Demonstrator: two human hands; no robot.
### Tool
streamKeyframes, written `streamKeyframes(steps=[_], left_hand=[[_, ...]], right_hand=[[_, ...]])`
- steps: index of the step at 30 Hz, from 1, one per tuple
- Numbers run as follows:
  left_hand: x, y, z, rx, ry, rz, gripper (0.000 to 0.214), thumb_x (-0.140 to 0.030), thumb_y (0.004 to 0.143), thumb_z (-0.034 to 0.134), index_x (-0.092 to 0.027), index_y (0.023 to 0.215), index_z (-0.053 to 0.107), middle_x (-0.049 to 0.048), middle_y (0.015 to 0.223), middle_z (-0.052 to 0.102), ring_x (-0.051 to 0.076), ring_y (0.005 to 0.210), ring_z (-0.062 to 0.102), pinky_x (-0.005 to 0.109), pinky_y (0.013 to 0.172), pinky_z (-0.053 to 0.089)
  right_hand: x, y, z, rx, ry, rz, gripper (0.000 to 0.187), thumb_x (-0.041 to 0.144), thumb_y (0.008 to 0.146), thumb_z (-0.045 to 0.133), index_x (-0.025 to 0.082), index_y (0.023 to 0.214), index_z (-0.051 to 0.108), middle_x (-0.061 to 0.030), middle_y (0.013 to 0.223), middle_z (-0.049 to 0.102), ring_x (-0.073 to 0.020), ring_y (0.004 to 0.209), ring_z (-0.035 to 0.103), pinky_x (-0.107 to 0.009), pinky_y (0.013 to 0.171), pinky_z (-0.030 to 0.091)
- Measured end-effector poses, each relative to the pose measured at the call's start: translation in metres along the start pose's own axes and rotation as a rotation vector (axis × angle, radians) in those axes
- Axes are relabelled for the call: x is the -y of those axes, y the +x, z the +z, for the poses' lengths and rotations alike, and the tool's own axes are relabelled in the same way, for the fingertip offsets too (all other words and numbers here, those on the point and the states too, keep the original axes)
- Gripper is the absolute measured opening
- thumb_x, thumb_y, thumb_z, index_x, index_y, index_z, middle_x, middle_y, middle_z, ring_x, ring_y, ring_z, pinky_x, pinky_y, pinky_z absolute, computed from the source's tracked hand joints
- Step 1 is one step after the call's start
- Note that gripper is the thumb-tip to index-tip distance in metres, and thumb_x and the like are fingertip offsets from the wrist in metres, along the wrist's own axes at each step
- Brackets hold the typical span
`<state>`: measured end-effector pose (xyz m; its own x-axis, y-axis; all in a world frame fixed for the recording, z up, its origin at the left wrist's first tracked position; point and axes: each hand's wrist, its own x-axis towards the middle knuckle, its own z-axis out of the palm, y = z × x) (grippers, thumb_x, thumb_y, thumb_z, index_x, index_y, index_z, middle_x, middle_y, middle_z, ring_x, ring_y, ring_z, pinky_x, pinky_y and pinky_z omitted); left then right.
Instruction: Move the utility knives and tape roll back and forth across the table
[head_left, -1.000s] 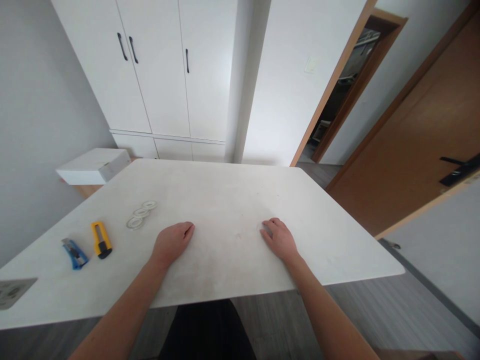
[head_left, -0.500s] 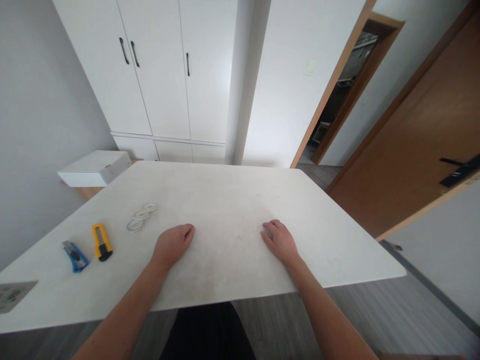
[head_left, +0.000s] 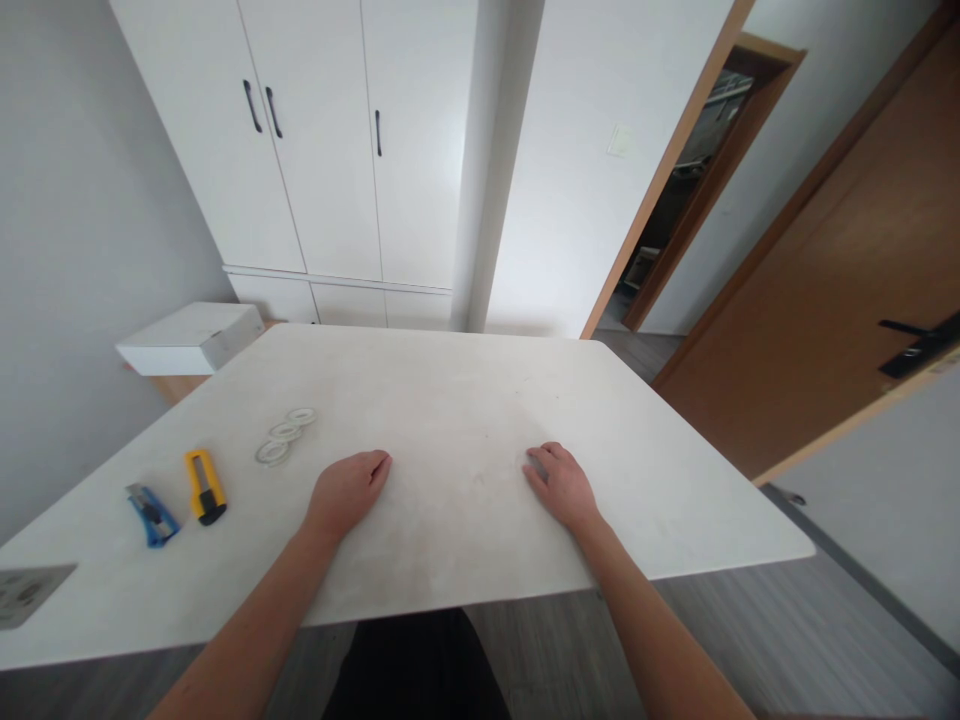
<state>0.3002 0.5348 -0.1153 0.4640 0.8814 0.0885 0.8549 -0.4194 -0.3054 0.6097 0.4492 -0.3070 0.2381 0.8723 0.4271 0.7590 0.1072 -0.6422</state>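
Observation:
My left hand [head_left: 349, 493] rests on the white table [head_left: 450, 390] with its fingers curled in and the thumb against them; nothing shows in it. To its right, my right hand [head_left: 559, 484] lies on the tabletop, fingers loosely bent and a little apart, holding nothing that I can see. Three narrow white rolls of tape [head_left: 285, 432] lie overlapping in a row beyond my left hand. Farther left is a yellow utility knife [head_left: 204, 486], with a blue utility knife [head_left: 153, 515] beside it. Both knives are apart from my hands.
A grey printed plate or card [head_left: 34, 590] lies at the table's left edge. A white box [head_left: 191, 338] stands past the far left corner. White cabinets [head_left: 420, 150] rise behind the table, and a brown door [head_left: 832, 260] is at the right.
The view has shifted very slightly. Both hands, the knives and the tape rolls stay where they were on the table.

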Motion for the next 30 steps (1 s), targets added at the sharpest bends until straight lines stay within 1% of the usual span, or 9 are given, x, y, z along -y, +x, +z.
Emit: streamKeyframes(steps=[7, 12, 19, 25, 30], left_hand=[[-0.0007, -0.0002, -0.0018, 0.008, -0.014, -0.001, 0.042, -0.038, 0.101, 0.031, -0.021, 0.095, 0.069, 0.0068, 0.103, 0.074, 0.021, 0.093, 0.067, 0.030, 0.077, 0.043], [-0.0008, -0.0002, -0.0010, 0.005, -0.009, -0.019, 0.041, -0.039, 0.101, 0.032, -0.022, 0.095, 0.069, 0.0055, 0.103, 0.074, 0.020, 0.092, 0.066, 0.028, 0.077, 0.043], [0.0009, -0.0003, 0.0014, -0.014, -0.006, 0.001, 0.042, -0.039, 0.101, 0.031, -0.022, 0.095, 0.070, 0.0054, 0.102, 0.074, 0.022, 0.092, 0.067, 0.030, 0.076, 0.043], [0.0009, -0.0008, 0.0009, -0.015, -0.002, 0.007, 0.042, -0.038, 0.101, 0.031, -0.022, 0.094, 0.069, 0.0054, 0.102, 0.074, 0.021, 0.093, 0.068, 0.029, 0.077, 0.043], [0.0000, -0.0007, -0.0007, -0.010, 0.000, -0.003, 0.041, -0.038, 0.101, 0.032, -0.022, 0.094, 0.069, 0.0048, 0.102, 0.074, 0.022, 0.093, 0.068, 0.030, 0.076, 0.043]], right_hand=[[-0.0001, 0.0000, 0.0000, 0.007, 0.019, 0.006, 0.027, 0.032, 0.096, 0.051, 0.021, 0.116, 0.065, -0.0097, 0.112, 0.060, -0.0221, 0.103, 0.058, -0.035, 0.096, 0.047], [0.0009, 0.0000, 0.0001, -0.008, 0.011, 0.007, 0.026, 0.032, 0.096, 0.052, 0.020, 0.114, 0.066, -0.0095, 0.111, 0.060, -0.0220, 0.102, 0.058, -0.035, 0.095, 0.047], [-0.0001, -0.0005, 0.0009, -0.018, 0.022, -0.001, 0.026, 0.032, 0.096, 0.052, 0.020, 0.115, 0.065, -0.0100, 0.111, 0.059, -0.0229, 0.102, 0.058, -0.035, 0.095, 0.047], [0.0000, -0.0004, 0.0003, 0.009, 0.023, 0.004, 0.026, 0.031, 0.096, 0.052, 0.019, 0.116, 0.065, -0.0101, 0.111, 0.059, -0.0231, 0.103, 0.058, -0.035, 0.095, 0.047], [0.0009, -0.0001, -0.0010, 0.007, 0.023, 0.008, 0.027, 0.032, 0.096, 0.051, 0.019, 0.116, 0.065, -0.0104, 0.112, 0.059, -0.0229, 0.103, 0.058, -0.035, 0.096, 0.047]])
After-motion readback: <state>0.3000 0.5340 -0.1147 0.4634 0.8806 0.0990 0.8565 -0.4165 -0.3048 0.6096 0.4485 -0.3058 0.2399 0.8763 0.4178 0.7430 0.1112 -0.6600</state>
